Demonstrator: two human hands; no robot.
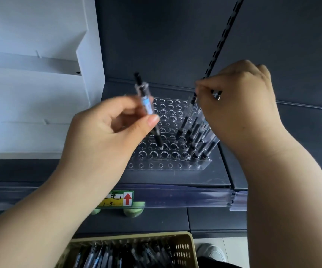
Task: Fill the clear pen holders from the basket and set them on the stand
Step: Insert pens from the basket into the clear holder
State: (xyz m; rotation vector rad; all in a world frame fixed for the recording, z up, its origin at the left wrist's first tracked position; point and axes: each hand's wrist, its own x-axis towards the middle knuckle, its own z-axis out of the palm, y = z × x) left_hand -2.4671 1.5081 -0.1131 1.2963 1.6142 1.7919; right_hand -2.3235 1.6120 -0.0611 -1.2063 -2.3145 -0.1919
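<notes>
A clear pen holder (156,165) full of round holes stands on a dark shelf (175,176). My left hand (106,132) pinches a clear black pen (146,105) between thumb and fingers, its tip down near a hole toward the holder's front. My right hand (239,105) grips the top of another pen (194,98) at the holder's right side, where several pens (199,136) stand in holes. A tan basket (183,246) with several pens lies below, near the bottom edge.
A white display stand (40,84) fills the left. The dark back panel carries a slotted upright rail (222,39). A price label (121,199) with a red arrow sits on the shelf's front strip. A shoe (212,252) shows beside the basket.
</notes>
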